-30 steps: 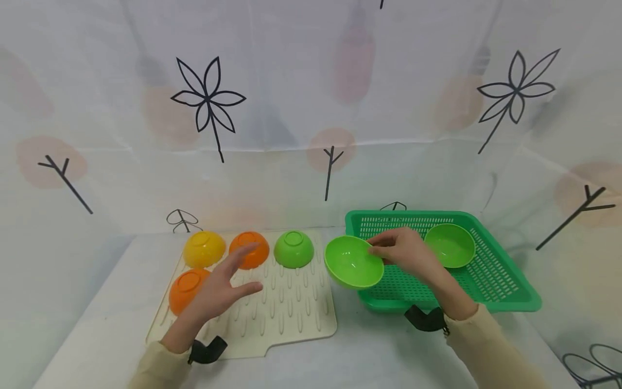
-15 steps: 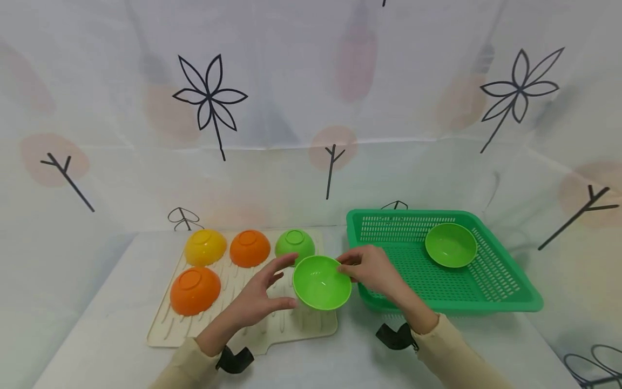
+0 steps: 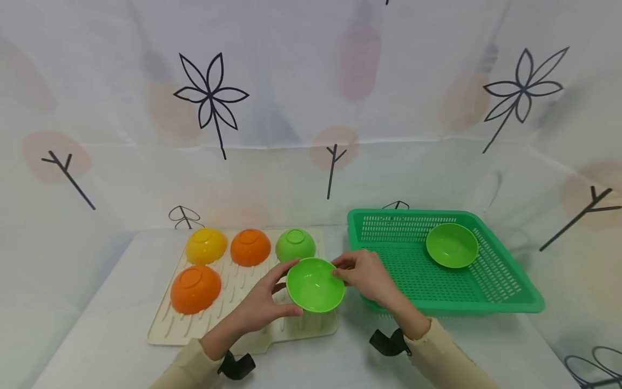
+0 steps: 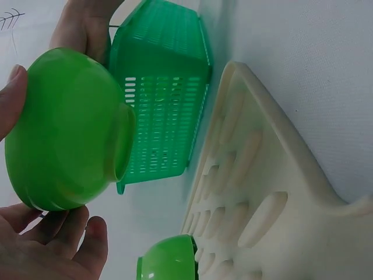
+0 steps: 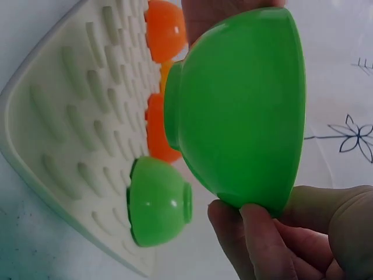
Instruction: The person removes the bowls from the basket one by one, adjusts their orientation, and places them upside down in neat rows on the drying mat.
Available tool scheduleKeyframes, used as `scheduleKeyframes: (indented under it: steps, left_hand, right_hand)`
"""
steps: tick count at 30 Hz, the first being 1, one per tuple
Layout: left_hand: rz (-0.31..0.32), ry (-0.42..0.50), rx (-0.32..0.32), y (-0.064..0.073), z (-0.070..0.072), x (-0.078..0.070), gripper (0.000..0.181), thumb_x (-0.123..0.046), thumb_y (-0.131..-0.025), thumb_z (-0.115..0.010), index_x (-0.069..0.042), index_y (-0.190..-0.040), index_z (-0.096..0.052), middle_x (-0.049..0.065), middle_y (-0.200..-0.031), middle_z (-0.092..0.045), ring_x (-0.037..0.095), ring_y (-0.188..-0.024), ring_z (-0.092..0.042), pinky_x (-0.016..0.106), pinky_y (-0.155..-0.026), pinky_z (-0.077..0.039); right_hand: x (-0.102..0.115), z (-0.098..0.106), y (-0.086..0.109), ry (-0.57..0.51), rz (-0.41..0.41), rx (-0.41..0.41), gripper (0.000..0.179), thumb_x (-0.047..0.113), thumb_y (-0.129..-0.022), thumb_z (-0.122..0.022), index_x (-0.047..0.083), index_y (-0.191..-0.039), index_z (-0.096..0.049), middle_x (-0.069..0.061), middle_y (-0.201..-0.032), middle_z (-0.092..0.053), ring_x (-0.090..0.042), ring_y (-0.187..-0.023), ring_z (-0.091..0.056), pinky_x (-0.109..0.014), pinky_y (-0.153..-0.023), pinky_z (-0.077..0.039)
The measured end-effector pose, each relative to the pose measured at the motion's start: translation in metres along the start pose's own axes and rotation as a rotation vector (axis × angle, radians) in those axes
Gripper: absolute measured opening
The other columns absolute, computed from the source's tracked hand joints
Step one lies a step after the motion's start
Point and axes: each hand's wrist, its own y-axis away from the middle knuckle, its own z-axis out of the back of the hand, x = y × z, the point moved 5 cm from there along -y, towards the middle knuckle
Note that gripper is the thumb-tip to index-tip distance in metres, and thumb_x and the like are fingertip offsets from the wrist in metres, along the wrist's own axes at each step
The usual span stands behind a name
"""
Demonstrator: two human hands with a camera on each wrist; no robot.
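Observation:
Between the two hands, a light green bowl (image 3: 315,285) is held face up above the right part of the cream ribbed drying mat (image 3: 233,335). My left hand (image 3: 257,307) spans the bowl's left side, thumb at the near rim and fingers at the far side. On the right, my right hand (image 3: 367,274) pinches the rim between thumb and fingers. The right wrist view shows the underside of this bowl (image 5: 245,111), with its foot ring towards the mat. In the left wrist view, left fingers (image 4: 70,236) touch the bowl's outer wall.
Upside down on the mat stand a yellow bowl (image 3: 206,246), an orange bowl (image 3: 250,247), a green bowl (image 3: 295,244) and a nearer orange bowl (image 3: 195,289). At right, a green plastic basket (image 3: 437,307) contains another green bowl (image 3: 452,246). A patterned cloth (image 3: 272,183) hangs behind.
The right hand has carried the green bowl leftward from the basket's edge to over the mat. My left hand has moved right to meet it and now grips its left side.

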Motion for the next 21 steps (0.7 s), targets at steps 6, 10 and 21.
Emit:
scheduleKeyframes:
  steps: [6, 10, 21]
  left_hand:
    - [-0.019, 0.003, -0.016, 0.001, 0.003, 0.0, 0.095, -0.023, -0.077, -0.088, -0.023, -0.154, -0.033, -0.004, -0.154, -0.038, 0.024, -0.142, -0.034, 0.051, -0.108, -0.04]
    - [-0.05, -0.006, -0.037, 0.0, 0.008, 0.001, 0.098, -0.022, -0.075, -0.09, -0.022, -0.154, -0.033, -0.004, -0.155, -0.038, 0.023, -0.142, -0.035, 0.052, -0.107, -0.041]
    - [-0.017, -0.031, -0.01, -0.003, 0.014, 0.009, 0.092, -0.021, -0.073, -0.091, -0.02, -0.151, -0.04, -0.003, -0.149, -0.046, 0.022, -0.137, -0.042, 0.048, -0.107, -0.043]
  right_hand:
    - [0.002, -0.003, 0.006, -0.023, 0.026, -0.045, 0.021, 0.002, -0.087, -0.074, 0.003, -0.108, -0.074, -0.004, -0.089, -0.072, -0.017, -0.081, -0.07, -0.032, -0.062, -0.06]
    - [0.004, -0.003, 0.01, -0.014, 0.037, -0.086, 0.028, 0.002, -0.087, -0.074, 0.004, -0.114, -0.073, -0.004, -0.091, -0.071, -0.018, -0.083, -0.07, -0.031, -0.063, -0.06]
    - [0.008, -0.003, 0.022, 0.02, 0.142, -0.202, 0.029, 0.002, -0.085, -0.077, 0.006, -0.113, -0.074, -0.004, -0.103, -0.074, -0.02, -0.092, -0.069, -0.028, -0.066, -0.057]
